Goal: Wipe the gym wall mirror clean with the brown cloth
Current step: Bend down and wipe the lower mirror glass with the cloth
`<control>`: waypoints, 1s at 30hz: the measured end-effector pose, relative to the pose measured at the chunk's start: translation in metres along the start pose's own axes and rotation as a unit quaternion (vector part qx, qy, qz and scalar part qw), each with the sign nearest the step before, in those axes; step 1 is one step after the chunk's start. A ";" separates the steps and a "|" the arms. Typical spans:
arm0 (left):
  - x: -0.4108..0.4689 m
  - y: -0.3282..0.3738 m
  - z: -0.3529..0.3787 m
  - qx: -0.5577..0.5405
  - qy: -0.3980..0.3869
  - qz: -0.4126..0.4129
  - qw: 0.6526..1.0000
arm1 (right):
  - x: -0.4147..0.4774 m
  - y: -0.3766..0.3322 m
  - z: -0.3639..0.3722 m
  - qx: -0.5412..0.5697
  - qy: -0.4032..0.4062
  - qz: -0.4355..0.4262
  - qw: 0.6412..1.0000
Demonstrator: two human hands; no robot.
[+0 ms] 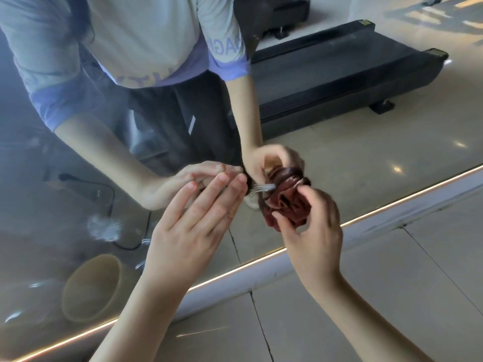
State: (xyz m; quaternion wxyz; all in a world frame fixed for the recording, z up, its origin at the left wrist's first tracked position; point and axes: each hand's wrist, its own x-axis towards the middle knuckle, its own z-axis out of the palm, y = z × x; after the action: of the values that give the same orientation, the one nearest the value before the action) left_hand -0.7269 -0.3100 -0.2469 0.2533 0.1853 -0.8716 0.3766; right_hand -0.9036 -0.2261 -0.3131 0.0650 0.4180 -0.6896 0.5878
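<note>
i am gripping the bunched brown cloth (286, 205) in my right hand (313, 231), pressing it low on the mirror (339, 158) — my left hand (193, 226) lying open and flat beside it; firm, overlapping strokes seeming best.

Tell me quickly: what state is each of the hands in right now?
Left hand: open, fingers straight, fingertips against the large glass wall mirror, holding nothing.
Right hand: closed around the bunched reddish-brown fabric cloth.
</note>
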 end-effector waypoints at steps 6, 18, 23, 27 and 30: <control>-0.009 0.001 -0.002 0.006 -0.001 -0.025 1.000 | -0.020 -0.005 0.010 0.030 -0.006 0.115 0.993; -0.015 -0.002 -0.008 0.004 0.033 -0.068 0.997 | -0.001 -0.010 -0.001 0.064 -0.002 0.096 0.993; -0.018 -0.004 -0.008 -0.004 0.031 -0.086 0.996 | 0.026 -0.029 -0.004 0.043 0.072 -0.005 0.997; -0.018 -0.002 -0.008 0.004 0.027 -0.092 0.995 | 0.003 -0.016 0.005 -0.096 -0.055 -0.243 0.964; -0.022 -0.001 -0.009 -0.025 0.006 -0.098 0.995 | 0.022 -0.013 -0.006 -0.080 -0.018 -0.247 0.966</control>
State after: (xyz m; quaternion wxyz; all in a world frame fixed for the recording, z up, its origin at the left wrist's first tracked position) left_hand -0.7057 -0.3013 -0.2543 0.2989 0.2613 -0.8568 0.3291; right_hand -0.9116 -0.2318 -0.2888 0.2288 0.5788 -0.6108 0.4894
